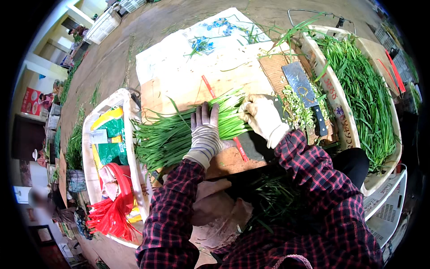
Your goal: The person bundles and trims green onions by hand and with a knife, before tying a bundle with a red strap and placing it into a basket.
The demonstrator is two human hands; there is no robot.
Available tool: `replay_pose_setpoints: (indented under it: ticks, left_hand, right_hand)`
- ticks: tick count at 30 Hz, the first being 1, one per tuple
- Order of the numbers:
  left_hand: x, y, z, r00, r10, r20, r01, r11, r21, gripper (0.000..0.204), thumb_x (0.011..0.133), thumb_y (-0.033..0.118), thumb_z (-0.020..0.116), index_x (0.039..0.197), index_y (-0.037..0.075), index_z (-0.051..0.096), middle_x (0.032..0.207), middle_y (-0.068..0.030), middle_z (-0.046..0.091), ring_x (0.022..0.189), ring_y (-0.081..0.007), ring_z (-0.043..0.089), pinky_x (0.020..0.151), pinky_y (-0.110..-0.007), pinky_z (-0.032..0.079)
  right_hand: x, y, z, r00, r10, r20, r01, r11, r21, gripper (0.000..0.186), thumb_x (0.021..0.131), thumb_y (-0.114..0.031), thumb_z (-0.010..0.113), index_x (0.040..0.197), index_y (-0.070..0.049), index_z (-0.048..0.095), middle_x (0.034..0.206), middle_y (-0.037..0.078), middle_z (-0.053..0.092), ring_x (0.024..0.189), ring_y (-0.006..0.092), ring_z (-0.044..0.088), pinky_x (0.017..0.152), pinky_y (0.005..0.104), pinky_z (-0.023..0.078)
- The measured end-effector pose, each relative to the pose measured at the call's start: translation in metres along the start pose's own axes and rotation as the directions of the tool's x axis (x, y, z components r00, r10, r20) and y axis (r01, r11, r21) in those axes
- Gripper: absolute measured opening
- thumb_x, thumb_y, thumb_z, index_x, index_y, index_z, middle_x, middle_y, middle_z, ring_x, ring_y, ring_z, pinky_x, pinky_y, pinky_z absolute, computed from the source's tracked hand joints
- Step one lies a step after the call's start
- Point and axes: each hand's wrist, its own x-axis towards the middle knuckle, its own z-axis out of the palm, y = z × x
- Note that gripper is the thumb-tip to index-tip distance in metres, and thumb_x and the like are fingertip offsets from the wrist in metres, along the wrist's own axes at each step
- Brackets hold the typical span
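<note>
A thick bundle of garlic chives [168, 136] lies across the board in front of me, green leaves to the left and pale stems to the right. My left hand [206, 130], in a striped work glove, rests on top of the bundle with its fingers stretched out. At the stem ends is my right hand [263, 115], gloved in off-white, its fingers curled closed against the stems. Beneath the bundle runs a red strap [240, 149], showing at both sides. To the right, a cleaver [301, 85] with a black handle lies on chopped stem trimmings [293, 105].
On the right stands a long white crate [340, 105] full of chives. The left basket [92, 166] holds a scraper-like blade [99, 136] and red straps [117, 201]. A white sheet [174, 49] with blue ties [201, 44] spreads beyond the board.
</note>
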Motion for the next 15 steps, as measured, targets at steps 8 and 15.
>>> replay_pose_setpoints:
  ticks: [8, 15]
  left_hand:
    - [-0.003, -0.004, 0.005, 0.998, 0.055, -0.021, -0.054, 0.997, 0.062, 0.121, 0.053, 0.057, 0.083, 0.146, 0.010, 0.023, 0.147, -0.0267, 0.028, 0.137, -0.0430, 0.026, 0.112, -0.056, 0.020]
    - [0.000, 0.003, 0.006, 0.999, 0.045, 0.001, -0.045, 0.995, 0.084, 0.122, 0.055, 0.058, 0.082, 0.148, 0.009, 0.020, 0.148, -0.0249, 0.026, 0.137, -0.0426, 0.025, 0.113, -0.055, 0.017]
  right_hand:
    - [-0.008, 0.009, -0.012, 0.858, 0.496, 0.131, -0.370, 0.423, 0.827, 0.014, 0.086, -0.015, 0.070, 0.095, -0.004, 0.069, 0.085, 0.005, 0.069, 0.077, 0.0093, 0.062, 0.071, 0.0249, 0.049]
    - [0.000, -0.006, 0.008, 0.990, -0.019, -0.139, 0.003, 0.994, -0.113, 0.021, 0.080, -0.028, 0.067, 0.087, -0.008, 0.069, 0.112, 0.017, 0.064, 0.113, 0.0360, 0.056, 0.097, 0.0409, 0.044]
